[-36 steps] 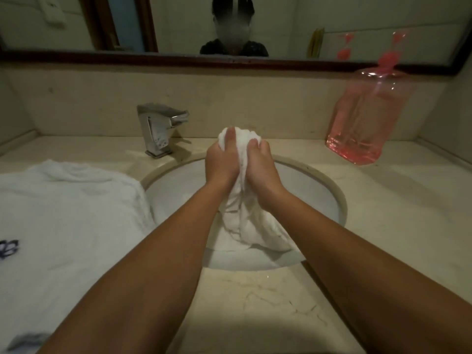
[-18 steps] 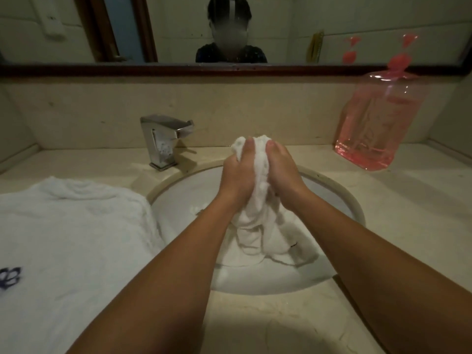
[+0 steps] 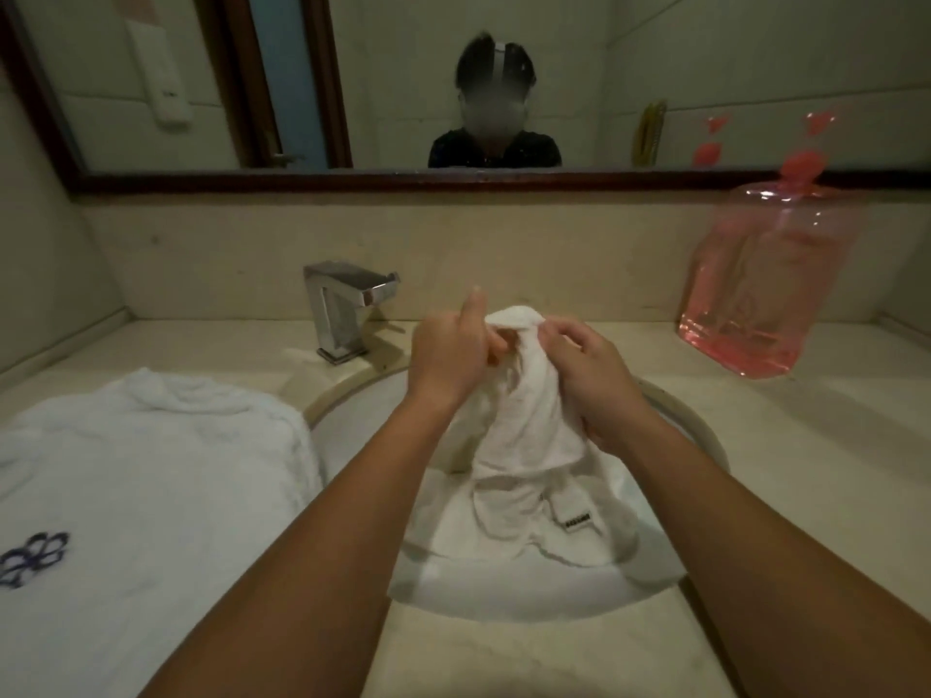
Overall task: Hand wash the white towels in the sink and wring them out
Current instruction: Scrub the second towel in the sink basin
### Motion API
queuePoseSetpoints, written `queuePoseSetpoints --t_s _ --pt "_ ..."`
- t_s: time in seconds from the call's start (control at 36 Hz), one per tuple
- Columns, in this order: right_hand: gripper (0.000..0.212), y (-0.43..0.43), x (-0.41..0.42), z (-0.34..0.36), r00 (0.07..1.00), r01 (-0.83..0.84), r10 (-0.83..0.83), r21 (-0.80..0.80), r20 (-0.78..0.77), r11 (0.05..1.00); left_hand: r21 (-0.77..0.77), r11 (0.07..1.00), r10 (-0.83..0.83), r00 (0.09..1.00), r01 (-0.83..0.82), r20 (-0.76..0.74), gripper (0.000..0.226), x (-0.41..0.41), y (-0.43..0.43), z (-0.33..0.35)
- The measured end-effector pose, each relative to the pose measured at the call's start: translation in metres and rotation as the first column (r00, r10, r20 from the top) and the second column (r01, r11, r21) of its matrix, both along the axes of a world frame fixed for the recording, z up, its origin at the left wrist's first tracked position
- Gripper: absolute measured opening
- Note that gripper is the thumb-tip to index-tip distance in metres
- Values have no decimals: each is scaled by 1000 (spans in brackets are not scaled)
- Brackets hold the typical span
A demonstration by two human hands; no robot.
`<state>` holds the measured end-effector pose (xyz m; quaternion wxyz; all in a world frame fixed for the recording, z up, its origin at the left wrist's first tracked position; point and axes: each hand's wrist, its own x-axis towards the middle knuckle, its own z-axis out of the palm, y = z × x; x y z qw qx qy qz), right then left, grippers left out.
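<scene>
A small white towel point(image 3: 529, 430) hangs over the round sink point(image 3: 705, 445), its lower part with a small label lying in the basin. My left hand point(image 3: 448, 355) grips the towel's top left, thumb raised. My right hand point(image 3: 589, 375) holds the top right edge with curled fingers. The two hands are a little apart, and the towel's top fold is bunched between them. A second, larger white towel point(image 3: 151, 486) with a blue flower mark lies on the counter to the left of the sink.
A chrome tap point(image 3: 342, 309) stands behind the sink on the left. A pink see-through bag of liquid point(image 3: 766, 299) leans on the wall at the back right. A wood-framed mirror point(image 3: 453, 181) runs above. The beige counter point(image 3: 831, 471) stretches right.
My hands were pressed together around the bunched towel. Now they have drawn apart and the towel top has opened between them. The view has tilted up, showing more mirror.
</scene>
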<state>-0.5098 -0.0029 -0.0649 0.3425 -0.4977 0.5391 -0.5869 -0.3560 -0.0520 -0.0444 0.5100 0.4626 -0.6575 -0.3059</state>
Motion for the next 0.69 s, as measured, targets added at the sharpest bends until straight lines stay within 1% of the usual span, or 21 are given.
queuePoseSetpoints --t_s 0.03,0.06,0.08,0.11,0.14,0.17,0.19,0.22,0.25,0.28,0.33,0.39,0.42,0.47,0.5,0.53,0.56,0.58,0.64,0.67,0.69 --pt "22 0 -1 3 997 -21 21 5 68 1000 -105 990 98 995 -96 21 64 4 -2 0" --pt "22 1 -1 7 983 -59 57 5 173 998 -172 977 130 991 -126 16 53 7 -4 -1" --pt "22 3 0 10 949 -110 106 -1 297 994 -201 975 103 994 -98 19 43 11 -7 -3" --pt "20 6 2 13 898 -169 159 -13 410 986 -187 982 21 999 -15 30 36 13 -8 -4" --pt "16 7 3 16 847 -209 189 -15 497 978 -142 986 -84 995 91 49 37 15 -8 -6" --pt "15 9 4 18 809 -236 202 -10 552 972 -80 978 -190 979 195 69 45 17 -8 -9" --pt "20 7 4 18 789 -247 206 -9 579 969 -12 959 -281 956 283 78 53 17 -5 -12" --pt "26 5 4 19 784 -242 202 -11 586 970 45 945 -327 942 325 77 59 17 -3 -17" --pt "29 3 4 20 804 -220 188 -10 564 975 75 943 -330 942 325 62 65 15 -3 -21" --pt "28 2 3 21 843 -188 158 6 514 982 104 947 -310 950 304 41 73 12 -4 -24" --pt "19 3 1 18 940 -115 91 53 328 992 182 964 -198 980 194 3 81 8 -8 -25" --pt "22 2 -6 8 993 -3 -7 83 120 997 209 973 -104 994 99 15 76 9 -19 -27" --pt "26 0 -10 2 998 57 -55 71 -24 996 206 976 -79 996 71 30 74 12 -23 -28" --pt "29 -3 -12 -6 937 134 -126 2 -325 991 194 981 -29 999 20 41 68 16 -25 -26" --pt "28 -5 -11 -8 907 149 -145 -21 -396 989 193 981 3 999 -12 43 65 16 -26 -25" --pt "28 -5 -8 -6 896 155 -157 -40 -416 987 194 980 31 999 -36 28 64 17 -26 -23" --pt "28 -4 -3 -4 903 147 -153 -46 -401 988 191 980 59 998 -58 2 65 19 -27 -22" --pt "30 -3 2 -1 929 120 -120 -22 -350 993 191 978 91 995 -83 -37 66 21 -29 -23" --pt "37 -1 14 -1 974 -1 28 119 -223 993 250 965 115 985 -79 -132 74 23 -31 -22" --pt "45 1 21 -1 972 -74 114 191 -207 979 291 955 111 979 -57 -172 79 25 -33 -22" --pt "54 2 24 -3 951 -127 185 232 -246 964 317 948 101 973 -31 -208 83 26 -35 -23"
